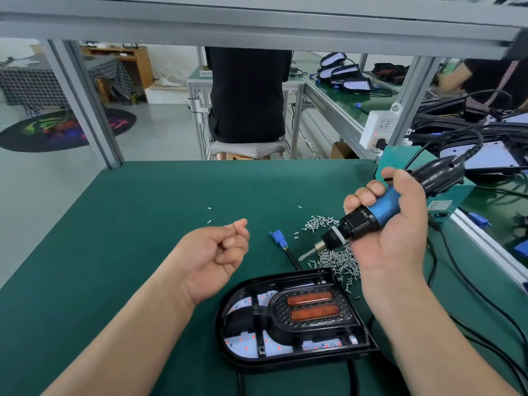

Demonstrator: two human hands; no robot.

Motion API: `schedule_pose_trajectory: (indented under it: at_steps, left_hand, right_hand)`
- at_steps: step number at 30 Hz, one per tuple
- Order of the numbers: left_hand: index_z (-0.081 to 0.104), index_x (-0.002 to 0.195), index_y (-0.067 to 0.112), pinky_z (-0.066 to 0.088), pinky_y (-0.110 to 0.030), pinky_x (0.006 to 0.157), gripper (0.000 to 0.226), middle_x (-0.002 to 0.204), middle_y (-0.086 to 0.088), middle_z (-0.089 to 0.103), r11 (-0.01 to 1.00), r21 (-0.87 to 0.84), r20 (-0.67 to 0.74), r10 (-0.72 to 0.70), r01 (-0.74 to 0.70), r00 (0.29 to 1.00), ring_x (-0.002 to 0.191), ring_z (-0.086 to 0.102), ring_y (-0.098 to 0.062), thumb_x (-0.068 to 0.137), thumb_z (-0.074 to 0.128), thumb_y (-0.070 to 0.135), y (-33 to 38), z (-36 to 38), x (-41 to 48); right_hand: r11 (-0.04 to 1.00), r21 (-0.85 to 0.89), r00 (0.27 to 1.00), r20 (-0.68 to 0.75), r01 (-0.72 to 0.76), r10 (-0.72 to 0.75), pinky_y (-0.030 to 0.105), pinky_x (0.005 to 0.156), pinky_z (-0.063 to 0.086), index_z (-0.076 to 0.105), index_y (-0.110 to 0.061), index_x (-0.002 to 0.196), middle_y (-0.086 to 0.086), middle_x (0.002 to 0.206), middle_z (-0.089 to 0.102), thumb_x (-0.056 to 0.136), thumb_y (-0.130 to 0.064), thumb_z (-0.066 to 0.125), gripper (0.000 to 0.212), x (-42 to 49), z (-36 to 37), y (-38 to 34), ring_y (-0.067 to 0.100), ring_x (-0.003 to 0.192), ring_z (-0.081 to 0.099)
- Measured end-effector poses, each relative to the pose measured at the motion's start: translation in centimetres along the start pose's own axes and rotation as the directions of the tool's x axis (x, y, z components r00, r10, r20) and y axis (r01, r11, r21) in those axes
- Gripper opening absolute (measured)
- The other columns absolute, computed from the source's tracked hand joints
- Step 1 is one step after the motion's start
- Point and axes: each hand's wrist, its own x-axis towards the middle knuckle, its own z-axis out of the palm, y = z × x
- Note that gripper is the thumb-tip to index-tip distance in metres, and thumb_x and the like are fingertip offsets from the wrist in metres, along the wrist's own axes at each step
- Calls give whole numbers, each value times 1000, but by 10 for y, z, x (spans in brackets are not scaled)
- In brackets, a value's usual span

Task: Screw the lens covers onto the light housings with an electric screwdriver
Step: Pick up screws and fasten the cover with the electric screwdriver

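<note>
A black light housing (285,318) lies on the green mat (137,230) near the front edge, with two orange lenses in its patterned cover and white LED boards showing beside them. My right hand (394,238) grips a blue and black electric screwdriver (380,207), held in the air above the housing. Its bit points down and left, over a pile of small silver screws (337,260). My left hand (220,252) hovers left of the housing, palm up. Its fingers are curled and the thumb touches the index finger. Nothing shows between them.
A blue connector (277,237) on a black cable lies behind the housing. Single screws (209,208) are scattered farther back. Black cables (457,281) run along the right side. A person in black (247,92) sits beyond the bench. A metal frame post (85,110) rises at the back left.
</note>
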Motion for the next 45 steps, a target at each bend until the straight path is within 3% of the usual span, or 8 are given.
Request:
schedule_pose_trajectory:
  at_steps: [4,8,11,20,30,36,45]
  left_hand:
    - [59,121,-1,23,-14,32,24,77,-3,59,972,232,6,41,-41,999,46,34,-3,104,42,-4,-9,4,-1]
    - [60,99,4,23,-15,34,8,79,-7,59,895,432,25,110,-110,994,48,34,-5,105,55,5,-11,0,0]
    - [63,100,5,23,-14,36,6,82,-5,63,852,513,58,90,-107,994,50,34,-5,102,63,10,-10,-2,0]
    - [72,103,5,22,-13,39,17,79,-2,62,795,588,175,52,-147,983,52,32,-5,96,69,19,-13,-2,0]
    - [80,106,-1,26,-14,39,25,89,-9,69,836,537,202,0,-110,979,54,37,-6,102,56,-5,-9,-10,5]
    - [67,108,0,26,-14,38,14,90,-12,68,831,545,207,-4,-112,978,53,38,-7,101,57,-6,-9,-8,2]
    - [69,97,4,22,-18,45,14,84,-7,58,852,518,193,-37,-70,980,59,38,-9,97,57,-2,-7,-5,-1]
  right_hand:
    - [1000,-3,1000,-2,-11,11,29,64,48,61,-16,98,-2,76,51,100,-22,63,7,-1,1,1,14,61,47]
    - [1000,-8,1000,-4,-17,17,29,63,48,60,-16,100,-2,76,51,100,-21,63,6,-2,2,3,14,61,47]
    - [1000,-11,1000,2,-18,18,29,64,48,60,-16,100,-2,76,51,100,-21,63,6,-4,3,5,14,62,47]
    - [1000,-1,1000,15,-1,1,29,67,49,59,-17,101,-2,77,52,102,-24,62,7,-9,6,9,13,63,49]
    - [999,-17,1000,6,-28,28,30,67,50,61,-17,98,-2,76,52,101,-22,63,6,-10,7,16,14,62,49]
    - [1000,-16,1000,7,-16,16,29,66,49,60,-17,100,-2,77,51,103,-21,60,5,-8,7,16,14,63,49]
    - [1000,-12,1000,4,-13,13,30,67,50,61,-17,97,-1,77,52,101,-21,63,6,-6,11,17,15,64,49]
